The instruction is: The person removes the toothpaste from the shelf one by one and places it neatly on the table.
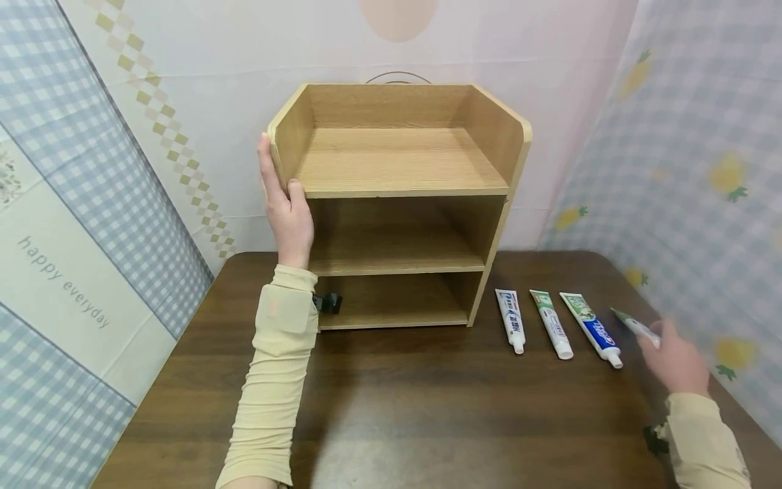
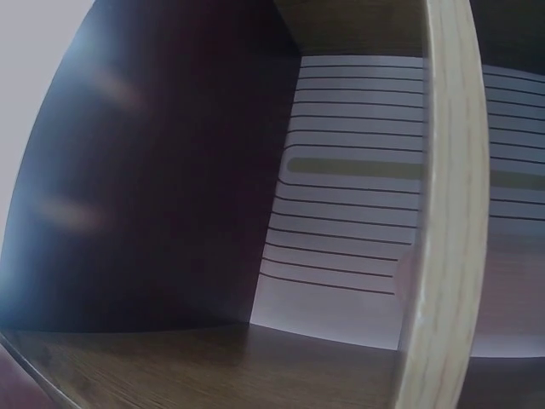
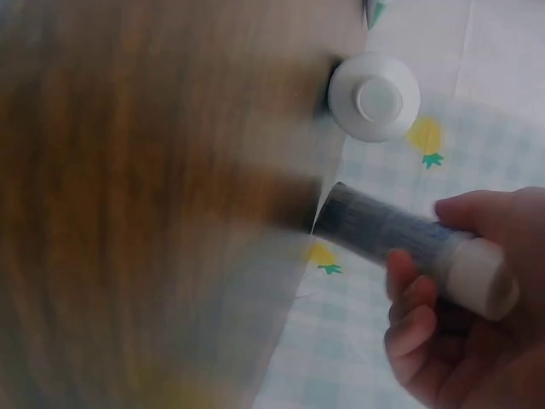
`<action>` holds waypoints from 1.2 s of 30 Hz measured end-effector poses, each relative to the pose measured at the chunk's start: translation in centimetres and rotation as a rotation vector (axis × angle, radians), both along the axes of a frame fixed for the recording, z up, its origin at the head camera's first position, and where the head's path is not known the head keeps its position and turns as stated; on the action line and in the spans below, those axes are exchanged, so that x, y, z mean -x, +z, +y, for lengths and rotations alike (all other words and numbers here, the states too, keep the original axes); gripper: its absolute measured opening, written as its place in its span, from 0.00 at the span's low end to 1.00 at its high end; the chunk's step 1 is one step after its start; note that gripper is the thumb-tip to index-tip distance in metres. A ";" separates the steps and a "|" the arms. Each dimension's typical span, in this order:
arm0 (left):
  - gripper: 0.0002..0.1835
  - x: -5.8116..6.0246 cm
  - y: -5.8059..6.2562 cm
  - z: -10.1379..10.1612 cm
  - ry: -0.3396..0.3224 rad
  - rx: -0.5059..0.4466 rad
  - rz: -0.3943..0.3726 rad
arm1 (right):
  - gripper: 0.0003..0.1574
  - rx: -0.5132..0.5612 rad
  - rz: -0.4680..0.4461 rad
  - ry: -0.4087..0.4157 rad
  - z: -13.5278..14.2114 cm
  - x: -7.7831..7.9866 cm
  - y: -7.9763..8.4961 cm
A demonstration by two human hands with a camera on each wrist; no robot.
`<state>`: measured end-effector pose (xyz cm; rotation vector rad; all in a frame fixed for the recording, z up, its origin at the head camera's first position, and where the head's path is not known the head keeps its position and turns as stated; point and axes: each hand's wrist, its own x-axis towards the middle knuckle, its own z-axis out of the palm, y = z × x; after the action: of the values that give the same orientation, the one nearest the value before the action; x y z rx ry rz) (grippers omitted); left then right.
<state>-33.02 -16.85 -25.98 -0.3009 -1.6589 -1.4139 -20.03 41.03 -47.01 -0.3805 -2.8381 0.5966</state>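
A light wooden shelf unit (image 1: 391, 193) stands upright at the back of the table. My left hand (image 1: 290, 221) holds its left side panel, fingers up along the outer face and thumb at the front edge. In the left wrist view, a pale wooden shelf edge (image 2: 451, 196) crosses the unit's inside. On the far right, my right hand (image 1: 675, 356) grips a toothpaste tube (image 3: 392, 234) by its white-capped end, with thumb and curled fingers around it. To its left lie a blue-and-green toothpaste tube (image 1: 592, 331), a green-and-white tube (image 1: 552, 324) and a white-and-blue tube (image 1: 510, 320).
The dark brown table (image 1: 391, 407) carries all of this. Behind it hangs a pale patterned cloth (image 1: 568, 136); a checked cloth with pineapples (image 1: 690, 204) runs along the right side. Another checked cloth (image 1: 73, 204) is on the left.
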 end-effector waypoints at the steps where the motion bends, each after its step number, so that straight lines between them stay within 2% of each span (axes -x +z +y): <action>1: 0.37 0.0 0.0 0.0 -0.002 0.000 0.003 | 0.29 0.000 -0.010 -0.001 0.2 0.0 0.0; 6: 0.37 0.0 0.0 0.0 -0.004 0.008 0.005 | 0.28 -0.013 -0.066 0.011 0.7 0.1 0.0; 9: 0.37 0.0 -0.1 0.0 -0.003 0.009 -0.004 | 0.30 -0.025 -0.149 0.036 0.7 0.0 0.2; 14: 0.37 0.0 -0.1 -0.1 0.000 0.005 -0.013 | 0.38 -0.044 -0.283 0.085 0.8 0.1 0.4; 19: 0.36 0.1 0.1 -0.2 0.004 0.002 0.019 | 0.37 -0.074 -0.293 0.136 1.1 0.8 0.4; 24: 0.37 0.1 0.1 -0.4 -0.006 -0.005 -0.008 | 0.37 -0.119 -0.325 0.201 1.4 1.5 0.3; 31: 0.36 0.1 -0.2 -0.4 0.004 0.011 -0.006 | 0.34 -0.139 -0.321 0.220 1.5 1.2 -0.2; 33: 0.36 -0.2 0.0 -0.1 0.006 0.009 -0.016 | 0.34 -0.143 -0.312 0.216 1.7 1.0 -0.5; 36: 0.35 -1.4 0.6 0.4 -0.003 0.000 -0.020 | 0.34 -0.148 -0.302 0.211 2.0 1.2 -0.8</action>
<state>-31.66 -16.47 -25.40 -0.2905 -1.6748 -1.4234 -21.19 43.08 -47.76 -0.1566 -3.2157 0.3890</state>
